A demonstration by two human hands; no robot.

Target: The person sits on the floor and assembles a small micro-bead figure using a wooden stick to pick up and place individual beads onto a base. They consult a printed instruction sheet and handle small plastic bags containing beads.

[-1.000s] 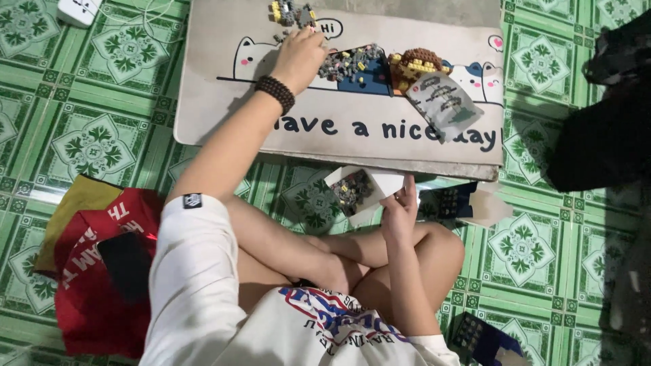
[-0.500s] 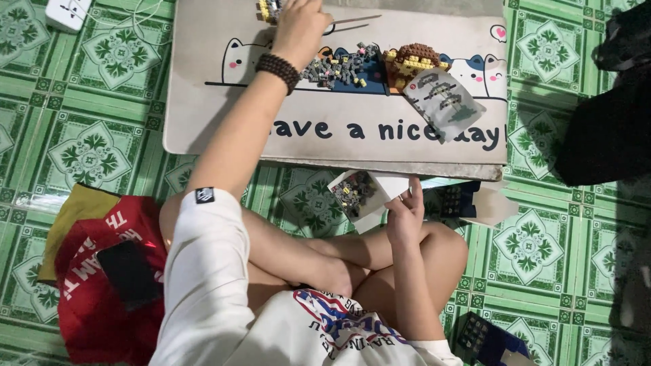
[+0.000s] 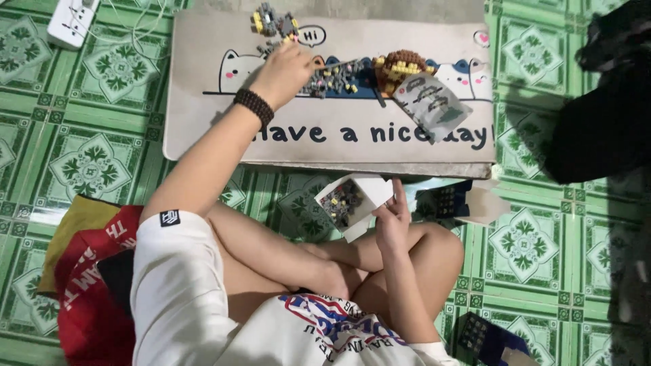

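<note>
1. Sitting cross-legged on the green tiled floor (image 3: 88,156), the person stretches the left hand (image 3: 285,68) out over the cat-print mat (image 3: 339,142).
2. That hand is curled with its fingers closed down among the loose small building bricks (image 3: 332,78); what it has pinched, I cannot tell.
3. The right hand (image 3: 392,220) holds a small white box of bricks (image 3: 346,202) by its edge, open side up, above the knee.
4. A brown brick figure (image 3: 400,66) and a printed plastic bag (image 3: 430,105) lie just beside the pile.
5. It looks like brick-picking; the next move calls for a fine fingertip pinch on a single piece.
</note>
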